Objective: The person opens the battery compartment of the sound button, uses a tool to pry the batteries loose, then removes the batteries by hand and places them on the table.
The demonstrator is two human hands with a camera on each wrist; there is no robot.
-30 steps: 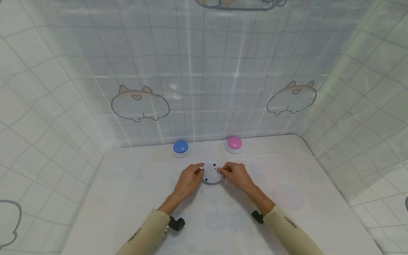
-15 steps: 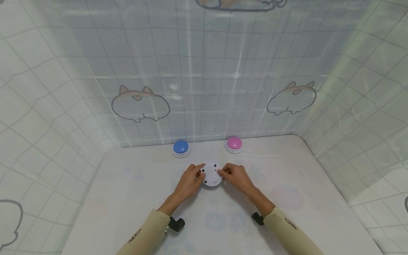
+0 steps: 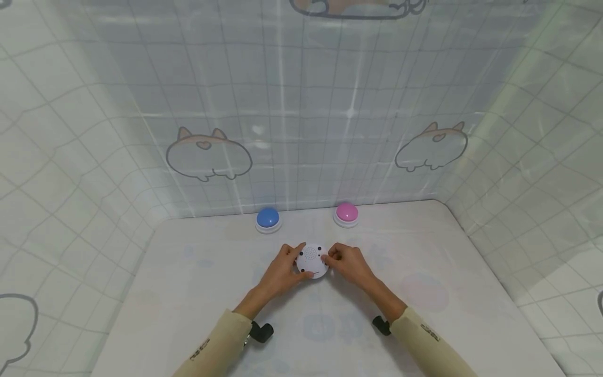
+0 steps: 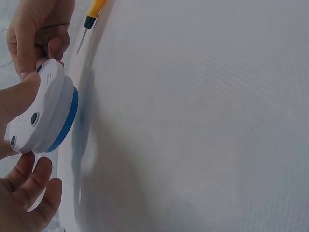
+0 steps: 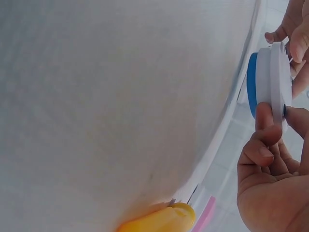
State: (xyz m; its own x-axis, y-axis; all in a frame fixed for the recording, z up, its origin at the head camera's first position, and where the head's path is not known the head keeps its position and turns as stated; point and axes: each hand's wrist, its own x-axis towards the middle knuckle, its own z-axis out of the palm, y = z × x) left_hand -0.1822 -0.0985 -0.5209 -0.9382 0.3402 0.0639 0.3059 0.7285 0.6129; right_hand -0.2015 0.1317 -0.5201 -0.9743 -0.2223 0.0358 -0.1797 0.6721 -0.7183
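Observation:
Both hands hold a round push button (image 3: 311,260) upside down over the middle of the table. Its white underside, with speaker holes and dark round spots, faces up; its blue dome (image 4: 67,121) points down in the wrist views. My left hand (image 3: 279,273) grips the left side, thumb across the near part of the underside and fingers at the far rim. My right hand (image 3: 349,261) pinches the right edge, thumb on the underside and index finger beneath, as the right wrist view shows. Its other fingers are curled.
Behind stand a blue push button (image 3: 268,219) and a pink push button (image 3: 346,214), near the back wall. A screwdriver (image 4: 94,12) with a yellow handle lies on the white table (image 3: 188,293). Patterned sheets (image 3: 301,104) enclose the back and sides.
The held button has shifted slightly toward the person, and its underside shows more fully. My left thumb has slid from its left edge to the near edge. My right hand keeps its pinch.

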